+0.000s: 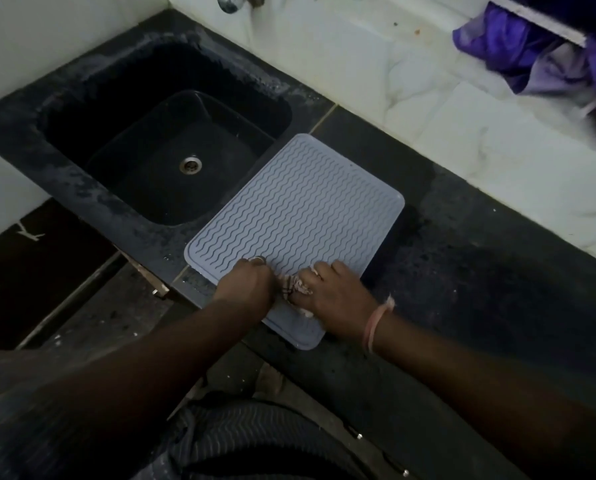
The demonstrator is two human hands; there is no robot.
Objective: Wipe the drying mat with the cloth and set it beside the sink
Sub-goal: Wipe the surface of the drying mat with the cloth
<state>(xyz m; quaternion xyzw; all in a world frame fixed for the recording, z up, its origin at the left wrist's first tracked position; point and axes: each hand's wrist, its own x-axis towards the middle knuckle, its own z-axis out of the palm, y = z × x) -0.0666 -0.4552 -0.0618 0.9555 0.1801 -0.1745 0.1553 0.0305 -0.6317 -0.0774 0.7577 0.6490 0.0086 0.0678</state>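
A pale grey drying mat [296, 209] with wavy ridges lies flat on the dark counter, its left edge right by the black sink [158, 133]. At the mat's near edge both hands meet over a small bunched cloth [291, 284], pale with darker marks. My left hand [246, 282] grips the cloth's left side with curled fingers. My right hand [336, 299] holds the cloth's right side and presses it onto the mat. Most of the cloth is hidden under the hands.
The dark counter [480, 271] stretches right of the mat, with a white tiled wall [428, 98] behind. A chrome tap [229, 2] juts out above the sink. Purple fabric [531, 50] hangs at the upper right. The counter's front edge runs just below my hands.
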